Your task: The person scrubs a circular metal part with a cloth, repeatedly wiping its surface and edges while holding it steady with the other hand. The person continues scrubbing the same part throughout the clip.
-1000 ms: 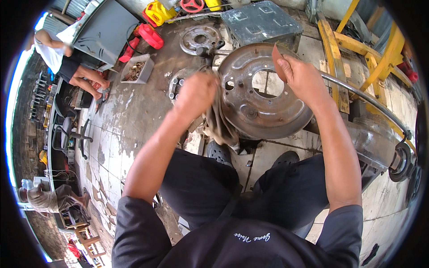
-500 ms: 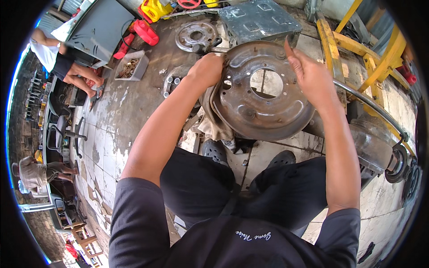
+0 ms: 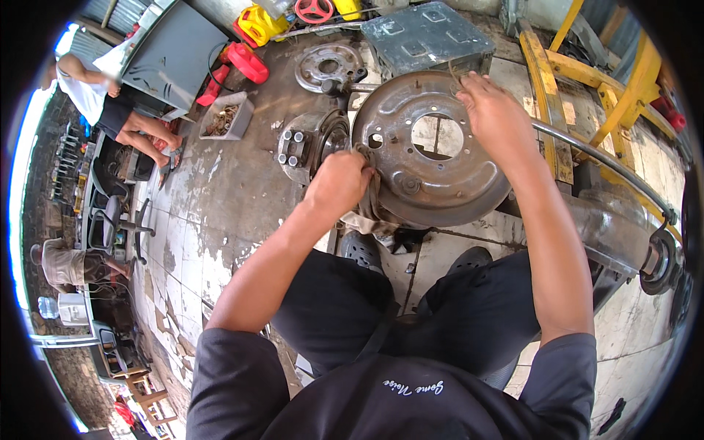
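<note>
A round, rusty brown brake backing plate (image 3: 455, 187) with a large centre hole stands tilted in front of me, above my knees. At its left rim my left hand (image 3: 339, 180) is closed on a dirty greyish rag (image 3: 370, 194), part of which hangs below the plate. My right hand (image 3: 493, 110) is at the upper right rim, fingers pressed together. A thin brownish strip (image 3: 455, 71) sticks out by its fingertips; what it belongs to is hidden. Left of the plate sits a metal hub part (image 3: 297, 150) with several bolt heads.
Beyond the plate lie a second round plate (image 3: 328, 67) and a dark metal box (image 3: 425, 37). A yellow frame (image 3: 543, 95) stands at right, near a long metal bar (image 3: 601, 158) and an axle housing (image 3: 601, 227). A parts bin (image 3: 227, 116) is at left; two people are farther left.
My left hand has moved down along the left rim with the rag, uncovering the bolted hub part. My right hand has shifted slightly left, its fingers now together at the rim.
</note>
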A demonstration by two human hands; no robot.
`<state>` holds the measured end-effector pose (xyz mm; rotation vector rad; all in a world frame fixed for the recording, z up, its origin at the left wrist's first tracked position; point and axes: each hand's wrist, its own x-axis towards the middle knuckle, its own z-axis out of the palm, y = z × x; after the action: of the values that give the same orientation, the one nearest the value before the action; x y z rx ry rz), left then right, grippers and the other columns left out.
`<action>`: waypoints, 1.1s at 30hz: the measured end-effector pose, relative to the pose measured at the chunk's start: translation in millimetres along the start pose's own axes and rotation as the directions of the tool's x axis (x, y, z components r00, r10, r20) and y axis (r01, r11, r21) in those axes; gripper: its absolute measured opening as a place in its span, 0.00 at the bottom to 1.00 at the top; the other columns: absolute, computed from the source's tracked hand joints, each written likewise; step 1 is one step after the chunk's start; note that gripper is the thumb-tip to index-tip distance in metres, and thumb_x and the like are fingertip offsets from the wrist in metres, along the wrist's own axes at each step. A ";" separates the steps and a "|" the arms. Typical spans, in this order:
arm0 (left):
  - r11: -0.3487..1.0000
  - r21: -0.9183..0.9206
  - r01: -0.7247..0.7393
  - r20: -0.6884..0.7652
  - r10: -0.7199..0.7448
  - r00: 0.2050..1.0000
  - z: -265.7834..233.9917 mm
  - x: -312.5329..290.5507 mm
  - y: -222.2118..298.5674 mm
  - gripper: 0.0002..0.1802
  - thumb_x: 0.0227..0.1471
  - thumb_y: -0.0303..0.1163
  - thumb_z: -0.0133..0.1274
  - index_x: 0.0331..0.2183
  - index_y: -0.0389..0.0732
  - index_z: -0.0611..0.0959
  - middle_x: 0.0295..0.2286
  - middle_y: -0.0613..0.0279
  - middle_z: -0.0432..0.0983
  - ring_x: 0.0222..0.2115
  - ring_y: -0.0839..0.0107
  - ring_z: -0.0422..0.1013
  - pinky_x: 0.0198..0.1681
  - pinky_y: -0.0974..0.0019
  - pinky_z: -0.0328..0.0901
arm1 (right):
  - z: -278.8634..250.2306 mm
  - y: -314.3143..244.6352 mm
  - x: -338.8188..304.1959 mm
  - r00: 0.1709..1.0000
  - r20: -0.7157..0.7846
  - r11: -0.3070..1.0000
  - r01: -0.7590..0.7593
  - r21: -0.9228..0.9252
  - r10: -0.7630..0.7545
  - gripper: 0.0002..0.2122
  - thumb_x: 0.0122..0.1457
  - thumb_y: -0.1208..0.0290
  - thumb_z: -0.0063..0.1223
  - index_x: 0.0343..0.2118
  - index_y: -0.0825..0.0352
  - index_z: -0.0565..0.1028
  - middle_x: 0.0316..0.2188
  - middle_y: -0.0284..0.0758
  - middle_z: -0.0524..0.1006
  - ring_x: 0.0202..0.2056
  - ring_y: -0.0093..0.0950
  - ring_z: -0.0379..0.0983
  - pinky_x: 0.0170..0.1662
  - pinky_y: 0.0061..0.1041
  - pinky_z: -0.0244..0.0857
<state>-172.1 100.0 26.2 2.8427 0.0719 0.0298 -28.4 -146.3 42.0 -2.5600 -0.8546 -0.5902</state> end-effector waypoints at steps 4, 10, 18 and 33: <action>0.999 0.016 -0.031 0.063 0.029 0.998 2.6 -8.7 13.8 0.12 0.53 0.33 0.58 0.31 0.32 0.85 0.31 0.40 0.79 0.36 0.43 0.76 0.43 0.47 0.69 | 18.2 2.5 -2.3 0.983 0.180 0.995 -0.024 -0.099 0.042 0.20 0.70 0.55 0.40 0.52 0.64 0.77 0.59 0.40 0.72 0.61 0.43 0.66 0.62 0.49 0.59; 0.997 0.011 -0.071 0.083 0.070 0.994 6.2 -6.8 9.7 0.12 0.53 0.33 0.57 0.31 0.33 0.86 0.31 0.41 0.79 0.36 0.42 0.75 0.44 0.48 0.69 | 14.4 -0.2 -3.5 0.882 0.468 0.986 -0.114 0.118 0.046 0.24 0.70 0.48 0.36 0.50 0.61 0.79 0.52 0.43 0.77 0.56 0.48 0.69 0.64 0.45 0.58; 0.935 -0.253 -0.248 0.212 0.304 0.929 -2.3 -9.5 -6.7 0.14 0.57 0.36 0.54 0.38 0.35 0.85 0.37 0.48 0.80 0.42 0.50 0.75 0.47 0.55 0.69 | 25.4 12.8 -3.9 0.865 0.502 0.971 -0.113 0.211 -0.008 0.26 0.69 0.47 0.39 0.52 0.64 0.78 0.56 0.50 0.73 0.58 0.49 0.67 0.60 0.40 0.62; 0.944 -0.004 -0.330 0.212 0.323 0.922 -2.9 -11.4 14.1 0.10 0.56 0.28 0.53 0.38 0.36 0.84 0.36 0.51 0.74 0.39 0.50 0.73 0.45 0.54 0.69 | 32.3 18.9 -7.0 0.917 0.399 0.962 -0.122 0.243 0.016 0.23 0.68 0.49 0.41 0.41 0.63 0.83 0.36 0.47 0.81 0.42 0.50 0.76 0.47 0.45 0.68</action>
<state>-182.9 86.8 33.0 2.8365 -0.4526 -0.2030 -13.0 -148.5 7.3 -2.4794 -0.8932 0.0720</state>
